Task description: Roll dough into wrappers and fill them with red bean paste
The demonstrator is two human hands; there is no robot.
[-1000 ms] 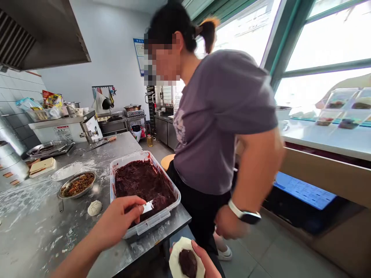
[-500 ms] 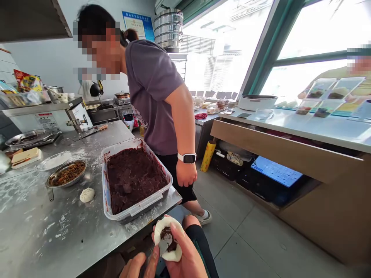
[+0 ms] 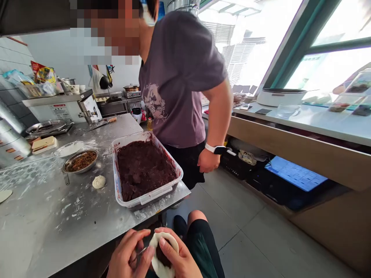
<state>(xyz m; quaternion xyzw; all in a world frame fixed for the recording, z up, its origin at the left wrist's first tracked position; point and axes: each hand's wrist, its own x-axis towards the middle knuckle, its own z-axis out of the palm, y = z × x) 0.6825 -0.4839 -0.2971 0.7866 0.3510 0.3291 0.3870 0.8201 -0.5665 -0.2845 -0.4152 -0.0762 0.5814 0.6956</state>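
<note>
My right hand [image 3: 182,255] holds a round white dough wrapper [image 3: 162,271] with dark filling [image 3: 162,256] in its middle. Its thumb presses onto the filling, and the fingers curl behind the wrapper. Close on the left, my left hand [image 3: 127,255] has its thumb tip against the wrapper's edge and its index finger stretched out above. A thin strip of a metal spatula [image 3: 142,250] shows between its fingers; most of it is hidden. Beyond both hands, a clear plastic tub [image 3: 156,196] of dark red-brown paste [image 3: 145,170] stands at the table corner.
On the floury steel table [image 3: 78,224] are a pleated bun [image 3: 99,182], a metal bowl [image 3: 66,166] of brown filling, a plate of white powder [image 3: 69,148] and a flat dough round [image 3: 5,195]. A co-worker [image 3: 179,85] leans over beside the tub. A counter [image 3: 319,116] runs along the windows.
The spatula has come out of the wrapper, and my left thumb is now at its edge. My right thumb has moved onto the filling. The co-worker appears nearer, leaning further over; the view has shifted.
</note>
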